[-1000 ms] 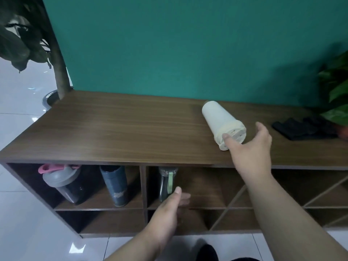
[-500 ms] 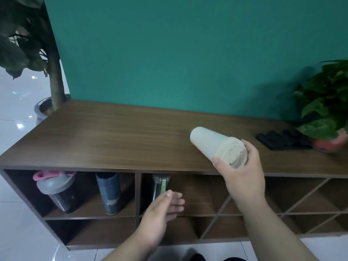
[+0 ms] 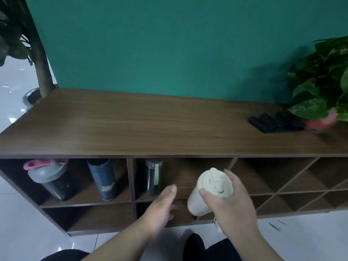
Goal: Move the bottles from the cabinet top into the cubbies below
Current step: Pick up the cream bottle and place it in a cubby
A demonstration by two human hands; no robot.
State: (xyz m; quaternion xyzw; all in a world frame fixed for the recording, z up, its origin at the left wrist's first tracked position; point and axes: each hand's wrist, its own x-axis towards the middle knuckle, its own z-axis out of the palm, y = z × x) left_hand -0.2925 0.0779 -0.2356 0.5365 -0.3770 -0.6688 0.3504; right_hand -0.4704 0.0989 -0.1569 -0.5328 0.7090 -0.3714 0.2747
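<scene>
My right hand [image 3: 230, 202] grips a cream bottle [image 3: 206, 193] by its lid end, held upright in front of the middle upper cubby, below the cabinet top [image 3: 150, 125]. My left hand [image 3: 160, 210] is open beside it to the left, fingers apart, holding nothing. In the cubbies stand a grey shaker with a pink loop [image 3: 49, 178], a dark blue bottle [image 3: 102, 178] and a dark bottle with a green strap [image 3: 154, 177].
A black cloth [image 3: 273, 122] and a potted green plant [image 3: 323, 91] in a pink pot sit at the right end of the cabinet top. A tall plant in a pot [image 3: 40, 59] stands at the left on the tiled floor. Diagonal cubbies [image 3: 293, 183] lie to the right.
My right hand closed on the cream bottle, lifted it off the cabinet top and brought it down in front of the middle cubby. The left hand stayed low and open.
</scene>
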